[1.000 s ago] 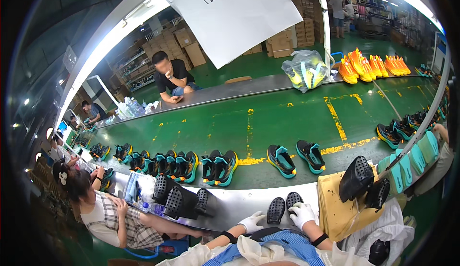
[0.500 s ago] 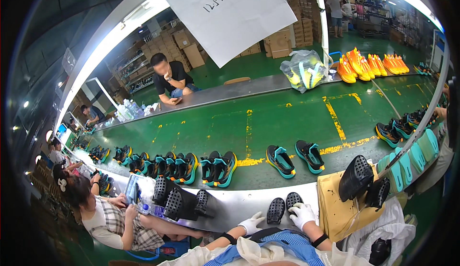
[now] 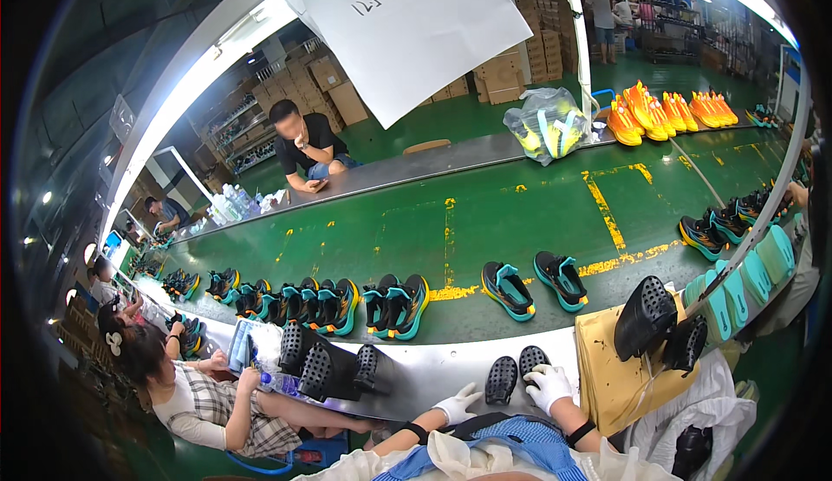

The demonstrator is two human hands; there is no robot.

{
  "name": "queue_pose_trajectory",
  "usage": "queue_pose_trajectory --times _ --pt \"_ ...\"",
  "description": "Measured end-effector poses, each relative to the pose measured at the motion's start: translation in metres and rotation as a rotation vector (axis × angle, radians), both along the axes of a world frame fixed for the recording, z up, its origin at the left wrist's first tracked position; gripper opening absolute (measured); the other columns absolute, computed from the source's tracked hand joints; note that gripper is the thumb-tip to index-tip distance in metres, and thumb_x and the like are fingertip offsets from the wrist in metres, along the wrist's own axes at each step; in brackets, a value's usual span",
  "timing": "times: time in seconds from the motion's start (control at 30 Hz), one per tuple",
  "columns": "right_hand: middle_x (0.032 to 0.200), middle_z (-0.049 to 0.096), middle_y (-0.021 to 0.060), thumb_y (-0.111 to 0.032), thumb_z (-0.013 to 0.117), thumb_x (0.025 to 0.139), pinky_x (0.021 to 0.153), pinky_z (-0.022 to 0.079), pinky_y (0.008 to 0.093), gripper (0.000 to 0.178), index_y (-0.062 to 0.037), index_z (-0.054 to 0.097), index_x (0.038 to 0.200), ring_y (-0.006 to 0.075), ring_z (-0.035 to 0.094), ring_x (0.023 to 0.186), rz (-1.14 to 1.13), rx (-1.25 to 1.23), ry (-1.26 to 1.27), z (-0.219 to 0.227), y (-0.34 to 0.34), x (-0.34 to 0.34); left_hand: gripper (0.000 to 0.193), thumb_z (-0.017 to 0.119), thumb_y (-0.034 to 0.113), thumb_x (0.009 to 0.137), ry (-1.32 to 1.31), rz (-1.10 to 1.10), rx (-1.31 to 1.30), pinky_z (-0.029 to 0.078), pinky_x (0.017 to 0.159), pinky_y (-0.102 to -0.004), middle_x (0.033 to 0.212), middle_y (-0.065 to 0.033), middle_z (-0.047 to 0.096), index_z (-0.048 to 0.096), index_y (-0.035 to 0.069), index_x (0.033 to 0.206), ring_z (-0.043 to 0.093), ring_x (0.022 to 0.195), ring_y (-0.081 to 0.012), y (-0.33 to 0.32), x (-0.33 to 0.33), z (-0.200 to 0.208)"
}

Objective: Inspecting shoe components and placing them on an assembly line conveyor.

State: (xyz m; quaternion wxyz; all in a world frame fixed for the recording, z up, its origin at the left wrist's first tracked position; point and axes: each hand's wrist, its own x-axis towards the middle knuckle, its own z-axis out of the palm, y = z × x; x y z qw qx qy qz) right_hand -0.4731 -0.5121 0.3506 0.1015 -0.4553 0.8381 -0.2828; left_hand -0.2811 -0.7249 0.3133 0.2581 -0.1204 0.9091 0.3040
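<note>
My left hand (image 3: 458, 406), in a white glove, lies on the near edge of the metal worktop (image 3: 425, 368), fingers spread and nothing in them. My right hand (image 3: 549, 387), gloved too, rests with spread fingers against the near end of a black block with a dotted, sole-shaped face (image 3: 533, 359). A matching black block (image 3: 501, 380) stands just left of it, between my hands, untouched. Beyond them, on the green conveyor belt, are two black-and-teal sneakers, the left one (image 3: 509, 290) and the right one (image 3: 561, 280), apart from each other.
More black dotted blocks (image 3: 329, 368) stand to the left, others (image 3: 646, 321) on a yellowish pad (image 3: 598, 368) at right. Sneakers (image 3: 397, 306) line the belt. Teal insoles (image 3: 735, 299) sit far right. A co-worker (image 3: 208, 394) sits at left. Hanging paper (image 3: 425, 39) covers the upper middle.
The view has shifted slightly. The co-worker at left has moved their hands a little. My hands and the black blocks stay nearly where they were.
</note>
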Motion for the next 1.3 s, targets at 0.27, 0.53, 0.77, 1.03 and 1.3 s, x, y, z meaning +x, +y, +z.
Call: queue_pose_trajectory --times 0.27,0.53,0.77,1.03,1.3 --pt "0.112 0.06 0.0032 -0.03 0.062 0.078 0.094 0.041 0.0387 0.025 -0.0219 0.069 0.1 0.0303 0.05 0.103 0.018 0.038 -0.038 0.005 0.002 -0.002 0.075 0.062 0.039 0.084 -0.004 -0.021 0.017 0.026 0.113 -0.0381 0.155 -0.0183 0.008 0.027 0.015 0.146 0.021 0.14 -0.0363 -0.005 0.002 -0.015" --pt "0.112 0.06 0.0044 -0.03 0.062 0.077 0.096 0.039 0.0384 0.026 -0.0212 0.069 0.1 0.0292 0.05 0.105 0.034 0.019 -0.034 0.0 0.005 -0.007 0.078 0.062 0.042 0.084 0.009 -0.033 0.012 0.025 0.113 -0.0381 0.155 -0.0196 0.007 0.026 0.015 0.147 0.02 0.14 -0.0371 -0.003 -0.002 -0.019" --pt "0.112 0.06 0.0044 -0.03 0.063 0.077 0.096 0.038 0.0383 0.025 -0.021 0.069 0.099 0.0276 0.05 0.106 0.03 0.019 -0.051 0.0 0.008 -0.011 0.077 0.061 0.042 0.084 -0.014 -0.039 0.032 0.024 0.113 -0.0378 0.155 -0.0192 0.007 0.025 0.015 0.147 0.019 0.14 -0.0365 0.0 -0.005 -0.016" --pt "0.111 0.06 0.0042 -0.029 0.063 0.077 0.096 0.038 0.0385 0.024 -0.0214 0.069 0.099 0.0279 0.05 0.106 0.033 0.033 -0.05 -0.002 0.008 -0.013 0.076 0.061 0.041 0.085 -0.001 -0.037 0.016 0.024 0.113 -0.0376 0.155 -0.0186 0.007 0.025 0.016 0.147 0.019 0.14 -0.0357 0.002 -0.007 -0.019" --pt "0.112 0.059 0.0043 -0.029 0.063 0.077 0.095 0.04 0.039 0.025 -0.0217 0.069 0.099 0.0303 0.049 0.106 0.032 0.04 -0.05 0.0 0.01 -0.015 0.076 0.061 0.04 0.084 -0.013 -0.028 0.03 0.024 0.113 -0.0378 0.155 -0.0183 0.006 0.026 0.016 0.147 0.019 0.141 -0.0354 0.007 -0.01 -0.013"
